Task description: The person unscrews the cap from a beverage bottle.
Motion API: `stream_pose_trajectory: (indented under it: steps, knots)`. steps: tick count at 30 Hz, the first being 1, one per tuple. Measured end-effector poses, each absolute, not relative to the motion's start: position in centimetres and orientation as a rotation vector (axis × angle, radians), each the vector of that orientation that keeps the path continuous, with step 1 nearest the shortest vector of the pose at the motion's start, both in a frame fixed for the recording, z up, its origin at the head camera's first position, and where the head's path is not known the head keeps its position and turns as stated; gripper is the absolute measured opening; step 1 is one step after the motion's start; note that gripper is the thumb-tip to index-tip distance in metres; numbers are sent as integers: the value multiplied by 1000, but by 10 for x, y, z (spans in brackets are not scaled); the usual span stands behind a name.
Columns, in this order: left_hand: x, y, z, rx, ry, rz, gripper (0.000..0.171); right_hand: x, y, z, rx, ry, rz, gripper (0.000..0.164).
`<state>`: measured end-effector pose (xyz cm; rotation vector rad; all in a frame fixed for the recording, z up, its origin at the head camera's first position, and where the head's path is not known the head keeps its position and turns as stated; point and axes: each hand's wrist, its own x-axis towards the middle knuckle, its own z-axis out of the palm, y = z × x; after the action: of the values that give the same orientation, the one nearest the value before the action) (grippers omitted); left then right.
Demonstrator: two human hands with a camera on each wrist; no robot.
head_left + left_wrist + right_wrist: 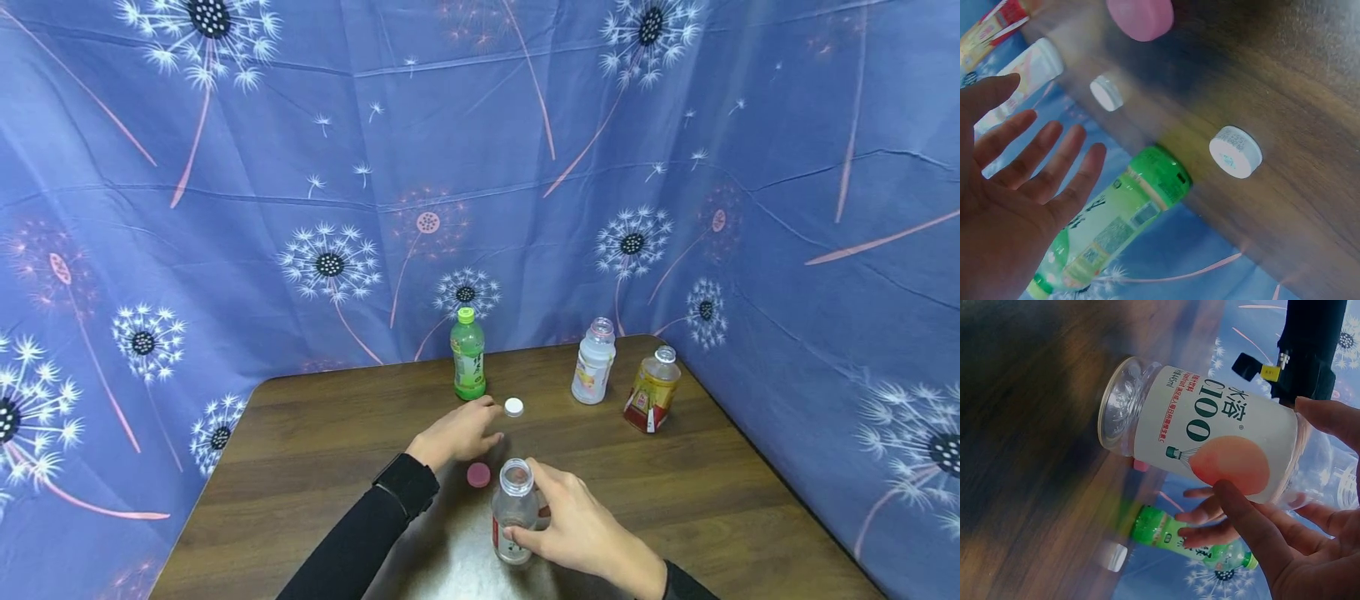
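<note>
My right hand [577, 525] grips a clear, uncapped plastic bottle [516, 504] near the table's front, thumb on one side and fingers on the other. In the right wrist view the bottle's white C100 label [1204, 437] shows a grapefruit-coloured balloon. Over the middle of the table, my left hand [461, 433] holds nothing, its fingers spread loosely. A pink cap [478, 475] lies between that hand and the clear bottle. Just past the left fingertips is a white cap [513, 407]. Another white cap [1235, 152], hidden in the head view, appears in the left wrist view.
A green drink bottle [468, 358] with its cap on stands at the back of the wooden table [315, 450]. To the right are an uncapped white bottle [593, 367] and an uncapped bottle with a yellow and red label [652, 392]. Blue dandelion-print cloth hangs behind.
</note>
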<state>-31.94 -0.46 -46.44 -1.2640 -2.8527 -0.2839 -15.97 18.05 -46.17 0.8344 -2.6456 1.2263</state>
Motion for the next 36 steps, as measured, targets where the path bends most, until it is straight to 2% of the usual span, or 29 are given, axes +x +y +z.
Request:
stream_pose_trajectory:
  steps: [12,26,36]
  knots:
    - [-348,22,-478,-1323,-2765,-242,48,-158,182,-466,811,-2639,1164,59]
    - [-362,49,-478,-1308,-2907,-44,48,-161,181,-468,832,-2613,1167,57]
    - [-368,60,-490,-1244,-2978,25,38,-160,182,-468,796,-2650,1195,57]
